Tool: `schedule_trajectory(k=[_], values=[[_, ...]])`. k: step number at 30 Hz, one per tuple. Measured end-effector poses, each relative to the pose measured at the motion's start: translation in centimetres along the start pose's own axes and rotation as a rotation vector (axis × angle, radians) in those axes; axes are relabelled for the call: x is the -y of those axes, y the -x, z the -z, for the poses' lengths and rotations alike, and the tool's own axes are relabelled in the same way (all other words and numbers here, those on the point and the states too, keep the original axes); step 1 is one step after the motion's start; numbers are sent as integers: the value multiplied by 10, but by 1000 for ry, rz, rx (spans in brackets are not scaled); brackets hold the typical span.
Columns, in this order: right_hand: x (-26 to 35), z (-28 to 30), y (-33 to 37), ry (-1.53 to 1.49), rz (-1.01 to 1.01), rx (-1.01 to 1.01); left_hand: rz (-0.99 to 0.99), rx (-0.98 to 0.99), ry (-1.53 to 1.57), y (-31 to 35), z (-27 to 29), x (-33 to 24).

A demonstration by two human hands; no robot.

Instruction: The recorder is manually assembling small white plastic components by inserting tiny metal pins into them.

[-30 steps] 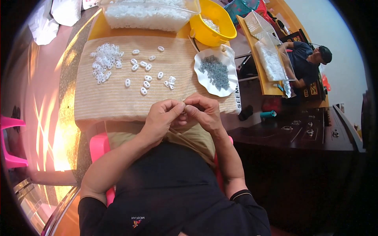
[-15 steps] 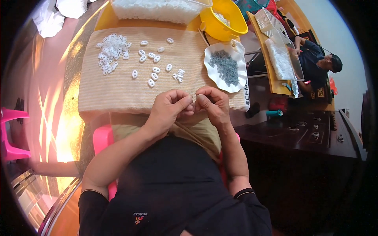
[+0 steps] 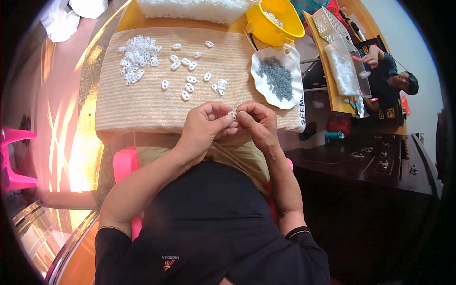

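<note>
Just in front of my body, above the near edge of the cloth, both hands meet fingertip to fingertip. My left hand [image 3: 207, 124] is closed, pinching a small white plastic piece with holes [image 3: 232, 115] between thumb and forefinger. Against that piece, my right hand [image 3: 259, 124] is closed in a pinch; whatever its fingertips hold is too small to make out. Beyond the hands lie scattered white oval two-hole pieces [image 3: 185, 96] and a small cluster of white pieces [image 3: 220, 87]. To the right, a white wavy-rimmed dish [image 3: 262, 91] holds many small grey parts [image 3: 278, 78].
A heap of white pieces [image 3: 137, 57] lies at the cloth's far left. Behind stand a clear tub of white parts [image 3: 194, 12] and a yellow basin [image 3: 280, 28]. At right, another person [image 3: 384, 76] sits by a table with a clear bin [image 3: 341, 71]. A pink stool [image 3: 16, 161] is far left.
The white piece between my fingertips now shows, where before it was mostly hidden. My hands have barely moved. The other person's hand has risen over the bin. The view has shifted slightly.
</note>
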State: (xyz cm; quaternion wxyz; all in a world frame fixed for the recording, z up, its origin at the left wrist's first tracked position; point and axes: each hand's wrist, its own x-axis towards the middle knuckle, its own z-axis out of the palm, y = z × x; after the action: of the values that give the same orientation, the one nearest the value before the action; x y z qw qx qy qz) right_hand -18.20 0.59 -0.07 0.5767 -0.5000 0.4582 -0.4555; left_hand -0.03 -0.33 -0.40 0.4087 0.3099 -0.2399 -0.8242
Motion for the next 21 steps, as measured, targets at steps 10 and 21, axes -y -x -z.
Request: schedule_trajectory(k=[10,21], values=[[-4,2,0,-3,10,14,10,-8,26,0,1,1],[-5,3,-2,-38,-5,-56,16,43,28,0,0,1]])
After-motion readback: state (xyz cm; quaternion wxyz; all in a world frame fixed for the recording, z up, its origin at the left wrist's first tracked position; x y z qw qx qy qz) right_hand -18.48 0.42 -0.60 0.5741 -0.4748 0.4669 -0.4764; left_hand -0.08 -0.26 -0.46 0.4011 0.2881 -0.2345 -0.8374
